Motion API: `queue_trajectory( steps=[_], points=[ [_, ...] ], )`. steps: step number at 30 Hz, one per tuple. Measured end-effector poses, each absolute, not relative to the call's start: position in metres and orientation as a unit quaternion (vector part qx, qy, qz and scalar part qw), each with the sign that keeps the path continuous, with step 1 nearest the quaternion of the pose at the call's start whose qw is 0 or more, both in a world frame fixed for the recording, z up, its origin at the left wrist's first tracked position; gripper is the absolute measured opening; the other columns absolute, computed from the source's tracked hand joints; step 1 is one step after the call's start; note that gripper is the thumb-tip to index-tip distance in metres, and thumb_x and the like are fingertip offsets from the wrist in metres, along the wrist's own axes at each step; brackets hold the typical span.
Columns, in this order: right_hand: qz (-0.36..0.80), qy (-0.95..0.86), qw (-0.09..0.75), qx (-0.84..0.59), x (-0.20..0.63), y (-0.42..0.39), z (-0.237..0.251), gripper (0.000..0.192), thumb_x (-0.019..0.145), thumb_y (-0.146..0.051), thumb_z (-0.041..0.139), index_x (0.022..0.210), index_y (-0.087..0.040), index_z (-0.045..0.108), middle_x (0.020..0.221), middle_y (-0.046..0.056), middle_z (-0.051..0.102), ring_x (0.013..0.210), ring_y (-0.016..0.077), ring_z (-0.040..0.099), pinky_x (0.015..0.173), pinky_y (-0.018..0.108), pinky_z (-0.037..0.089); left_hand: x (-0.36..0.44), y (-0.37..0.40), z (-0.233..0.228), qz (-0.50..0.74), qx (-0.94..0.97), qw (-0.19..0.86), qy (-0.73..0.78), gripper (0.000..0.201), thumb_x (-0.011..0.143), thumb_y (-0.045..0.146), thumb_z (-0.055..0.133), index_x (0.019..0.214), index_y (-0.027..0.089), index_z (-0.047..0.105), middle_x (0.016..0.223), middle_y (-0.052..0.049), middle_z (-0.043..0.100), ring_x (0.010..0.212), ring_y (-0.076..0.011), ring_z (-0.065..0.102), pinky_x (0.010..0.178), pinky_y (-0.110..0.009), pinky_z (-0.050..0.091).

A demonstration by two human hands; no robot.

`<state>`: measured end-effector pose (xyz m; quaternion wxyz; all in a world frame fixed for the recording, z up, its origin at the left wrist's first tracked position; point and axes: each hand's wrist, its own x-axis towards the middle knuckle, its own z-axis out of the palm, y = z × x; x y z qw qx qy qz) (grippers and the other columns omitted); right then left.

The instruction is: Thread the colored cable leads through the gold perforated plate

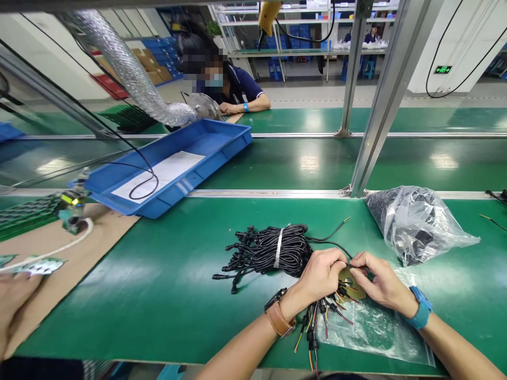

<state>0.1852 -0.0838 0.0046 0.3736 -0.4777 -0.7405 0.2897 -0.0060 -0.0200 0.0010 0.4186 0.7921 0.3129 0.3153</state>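
My left hand (324,272) pinches a black cable (331,244) near its stripped end. Close beside it, my right hand (378,277) is closed on the same cable's end, where a bit of red wire shows. A bundle of black cables (283,248), tied with a white band, lies just left of my hands, its connector plugs pointing left. Below my left hand, several cable ends with red, yellow and black wires (312,338) spread over the bench. Under my right hand lies a clear plastic bag (380,332), with a small brownish piece (354,289) partly hidden by my fingers.
A clear bag of black parts (415,224) stands at the right. A blue tray (170,198) rests across the metal rail at left. Metal posts (390,100) rise ahead. A co-worker's hand (18,295) is at far left; another person (237,89) sits opposite.
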Motion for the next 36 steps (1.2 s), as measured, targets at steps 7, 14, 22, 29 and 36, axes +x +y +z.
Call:
queue_trajectory(
  steps=[7,14,22,29,36],
  points=[
    [0.261,-0.762,0.353,-0.476,0.181,-0.085,0.003,0.009,0.103,-0.019,0.047,0.098,-0.023,0.054,0.088,0.005,0.066,0.074,0.0193,0.062,0.067,0.031,0.047,-0.006,-0.022,-0.002,0.307,0.809,0.393,0.311,0.02,0.089,0.01,0.048,0.073,0.018,0.056,0.073,-0.002,0.061,0.068,-0.0149,0.056,0.065,-0.026,0.039],
    [0.262,-0.758,0.352,-0.484,0.179,-0.082,-0.003,0.01,0.104,-0.022,0.047,0.098,-0.023,0.055,0.086,0.005,0.066,0.072,0.0188,0.061,0.066,0.031,0.047,-0.002,-0.023,-0.004,0.304,0.803,0.387,0.338,0.02,0.087,0.008,0.049,0.071,0.018,0.056,0.067,-0.001,0.06,0.061,-0.0138,0.053,0.061,-0.026,0.037],
    [0.269,-0.742,0.378,-0.483,0.185,-0.078,0.007,0.007,0.099,-0.022,0.053,0.1,-0.022,0.059,0.084,0.003,0.068,0.068,0.017,0.062,0.061,0.027,0.047,-0.012,-0.012,0.017,0.255,0.811,0.422,0.315,0.013,0.091,0.013,0.053,0.082,0.017,0.061,0.078,-0.002,0.066,0.073,-0.0156,0.059,0.068,-0.026,0.042],
    [0.27,-0.749,0.382,-0.47,0.182,-0.079,0.005,0.011,0.102,-0.026,0.05,0.1,-0.022,0.06,0.084,0.005,0.069,0.07,0.018,0.064,0.061,0.027,0.049,-0.009,-0.016,0.012,0.273,0.8,0.423,0.325,0.016,0.086,0.009,0.052,0.073,0.017,0.058,0.069,0.0,0.061,0.063,-0.0135,0.054,0.062,-0.025,0.037],
    [0.259,-0.758,0.378,-0.464,0.181,-0.077,0.008,0.016,0.104,-0.03,0.049,0.098,-0.022,0.062,0.083,0.005,0.069,0.067,0.0169,0.062,0.061,0.027,0.049,-0.009,-0.017,0.011,0.272,0.804,0.418,0.323,0.016,0.087,0.009,0.051,0.074,0.017,0.058,0.071,-0.001,0.062,0.065,-0.0141,0.055,0.063,-0.026,0.038]
  ],
)
